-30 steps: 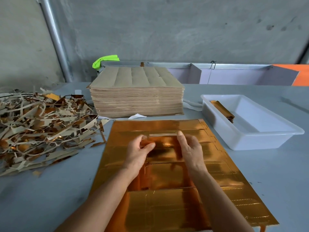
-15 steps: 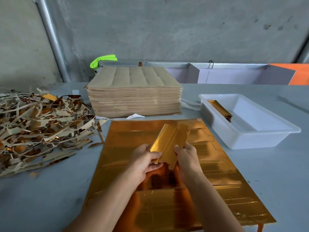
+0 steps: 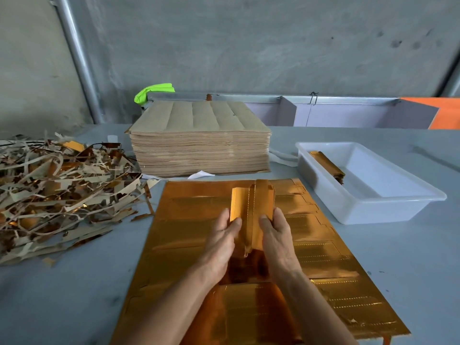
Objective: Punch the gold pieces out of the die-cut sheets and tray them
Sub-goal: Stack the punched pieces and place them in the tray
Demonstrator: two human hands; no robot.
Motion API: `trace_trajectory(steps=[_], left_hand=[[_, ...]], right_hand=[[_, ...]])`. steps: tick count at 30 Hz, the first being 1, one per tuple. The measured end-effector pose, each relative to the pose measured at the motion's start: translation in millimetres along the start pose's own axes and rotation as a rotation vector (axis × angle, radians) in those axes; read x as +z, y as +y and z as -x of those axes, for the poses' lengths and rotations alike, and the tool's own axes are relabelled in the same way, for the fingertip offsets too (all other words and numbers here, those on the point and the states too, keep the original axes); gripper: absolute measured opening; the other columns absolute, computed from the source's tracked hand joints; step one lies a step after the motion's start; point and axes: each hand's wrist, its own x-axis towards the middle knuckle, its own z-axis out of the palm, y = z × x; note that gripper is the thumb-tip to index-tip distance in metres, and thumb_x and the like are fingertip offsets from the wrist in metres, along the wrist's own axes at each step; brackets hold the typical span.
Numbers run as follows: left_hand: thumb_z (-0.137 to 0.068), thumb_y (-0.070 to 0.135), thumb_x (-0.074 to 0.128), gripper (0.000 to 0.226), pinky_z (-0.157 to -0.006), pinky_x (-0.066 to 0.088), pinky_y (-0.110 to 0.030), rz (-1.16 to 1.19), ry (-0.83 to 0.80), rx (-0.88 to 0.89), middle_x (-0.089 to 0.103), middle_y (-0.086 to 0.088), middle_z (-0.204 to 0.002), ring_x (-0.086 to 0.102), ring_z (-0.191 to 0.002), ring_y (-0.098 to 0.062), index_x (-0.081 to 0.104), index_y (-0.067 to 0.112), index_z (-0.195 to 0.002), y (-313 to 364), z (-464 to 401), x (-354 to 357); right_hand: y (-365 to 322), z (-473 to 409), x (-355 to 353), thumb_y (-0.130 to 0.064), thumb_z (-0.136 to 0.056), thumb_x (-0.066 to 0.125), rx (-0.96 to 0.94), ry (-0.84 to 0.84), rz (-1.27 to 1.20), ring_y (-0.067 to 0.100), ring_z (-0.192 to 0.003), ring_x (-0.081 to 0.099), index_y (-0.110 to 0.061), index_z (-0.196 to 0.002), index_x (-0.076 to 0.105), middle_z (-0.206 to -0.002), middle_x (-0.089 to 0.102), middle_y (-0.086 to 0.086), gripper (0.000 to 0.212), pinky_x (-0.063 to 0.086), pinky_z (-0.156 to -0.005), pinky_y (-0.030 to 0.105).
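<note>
Head view, centre of the grey table [image 3: 74,295]: left hand [image 3: 220,241] and right hand [image 3: 276,235] clamp a freed bundle of gold pieces [image 3: 251,207] from both sides, above the glossy foil die-cut sheets [image 3: 323,257]. Few pieces lie in the white plastic tray [image 3: 373,210]; a thick matte-brown sheet stack [image 3: 199,138] remains. Ribbon-like offcuts [image 3: 62,190] lie heaped at left.

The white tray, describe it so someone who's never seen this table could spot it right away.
Start at the tall stack of brown sheets at the back of the grey table. To its right, beside the gold sheet's far right corner, sits the white tray. It is the only plastic bin here, and a small pile of gold pieces lies along its left wall.
</note>
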Motion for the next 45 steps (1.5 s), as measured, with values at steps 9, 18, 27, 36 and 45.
trace_trajectory(steps=[9, 18, 27, 36, 45], left_hand=[[-0.101, 0.026, 0.043, 0.023, -0.103, 0.044, -0.045, -0.335, -0.008, 0.056, 0.055, 0.001, -0.128, 0.051, -0.121, -0.015, 0.047, 0.033, -0.122, -3.0, 1.1, -5.9], [-0.1, 0.027, 0.044, 0.012, -0.091, 0.053, -0.035, -0.431, -0.01, 0.136, 0.061, 0.002, -0.107, 0.059, -0.104, -0.013, 0.051, 0.035, -0.105, -5.3, -3.3, -5.5], [-0.099, 0.025, 0.044, 0.01, -0.089, 0.053, -0.034, -0.528, 0.003, 0.135, 0.061, 0.0, -0.106, 0.059, -0.102, -0.012, 0.052, 0.028, -0.105, 0.7, -7.1, -3.2], [-0.093, 0.019, 0.059, 0.03, -0.084, 0.053, -0.028, -0.539, -0.007, 0.208, 0.059, 0.003, -0.115, 0.057, -0.105, -0.014, 0.054, 0.023, -0.123, 37.9, -25.7, 11.1], [-0.094, 0.011, 0.055, 0.025, -0.069, 0.04, -0.012, -1.117, -0.182, 0.432, 0.058, 0.013, -0.092, 0.056, -0.091, -0.008, 0.063, 0.024, -0.113, 54.9, -43.6, 14.1]], right_hand=[[9.2, 8.0, -2.1, -0.013, -0.1, 0.04, -0.076, -0.043, -0.003, 0.025, -0.104, 0.058, -0.027, -0.111, 0.057, -0.11, 0.06, 0.009, 0.024, 0.052, -0.09, 0.048], [9.3, 6.7, -7.9, -0.007, -0.099, 0.036, -0.07, -0.05, -0.007, 0.028, -0.102, 0.056, -0.027, -0.11, 0.056, -0.108, 0.061, 0.009, 0.031, 0.051, -0.092, 0.05], [8.1, 3.6, -12.1, -0.011, -0.101, 0.034, -0.031, -0.073, 0.055, 0.033, -0.105, 0.054, -0.029, -0.109, 0.051, -0.11, 0.057, 0.012, 0.025, 0.048, -0.091, 0.057], [-6.7, -22.6, -29.7, -0.017, -0.102, 0.04, 0.186, -0.105, -0.361, 0.024, -0.097, 0.069, -0.029, -0.107, 0.054, -0.1, 0.073, 0.005, 0.02, 0.056, -0.085, 0.043], [-8.7, -42.6, -77.1, -0.004, -0.082, 0.07, -0.047, 0.039, 0.175, 0.009, -0.104, 0.056, -0.029, -0.127, 0.049, -0.112, 0.059, -0.01, 0.055, 0.053, -0.074, 0.023]])
